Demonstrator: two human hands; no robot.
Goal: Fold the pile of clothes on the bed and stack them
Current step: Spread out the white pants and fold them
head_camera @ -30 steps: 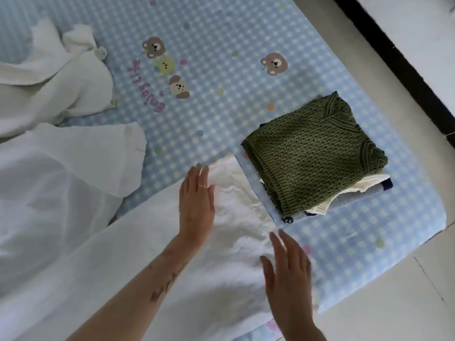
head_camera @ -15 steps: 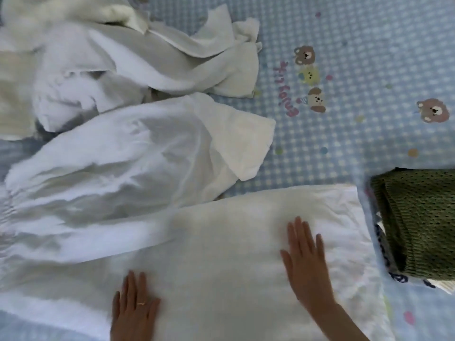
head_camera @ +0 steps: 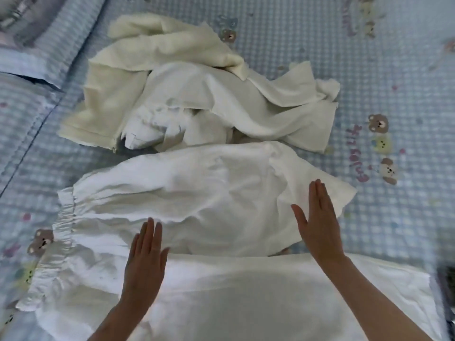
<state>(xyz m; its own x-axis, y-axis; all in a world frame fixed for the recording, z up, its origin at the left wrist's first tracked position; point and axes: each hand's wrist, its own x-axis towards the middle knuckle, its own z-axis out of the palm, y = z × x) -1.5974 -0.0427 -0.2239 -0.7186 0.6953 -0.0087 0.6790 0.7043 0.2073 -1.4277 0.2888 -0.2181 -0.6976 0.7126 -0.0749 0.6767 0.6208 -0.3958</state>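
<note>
White trousers (head_camera: pixel 197 193) with an elastic waistband (head_camera: pixel 64 217) at the left lie spread across the bed, one leg near me and the other leg further up. My left hand (head_camera: pixel 145 262) lies flat, fingers straight, on the cloth where the two legs meet. My right hand (head_camera: pixel 320 222) is flat with fingers together over the far leg near its hem. Behind the trousers sits a crumpled pile of white clothes (head_camera: pixel 234 107) with a cream garment (head_camera: pixel 138 62) on its far left.
The bed (head_camera: pixel 381 70) has a blue checked sheet with small bear prints. A pillow (head_camera: pixel 32 33) in the same pattern lies at the top left. At the right edge a dark blurred sliver (head_camera: pixel 448 276) of something shows.
The view has swung left, so the green folded stack has left the picture. Both hands have slid up from the near trouser leg toward the far leg.
</note>
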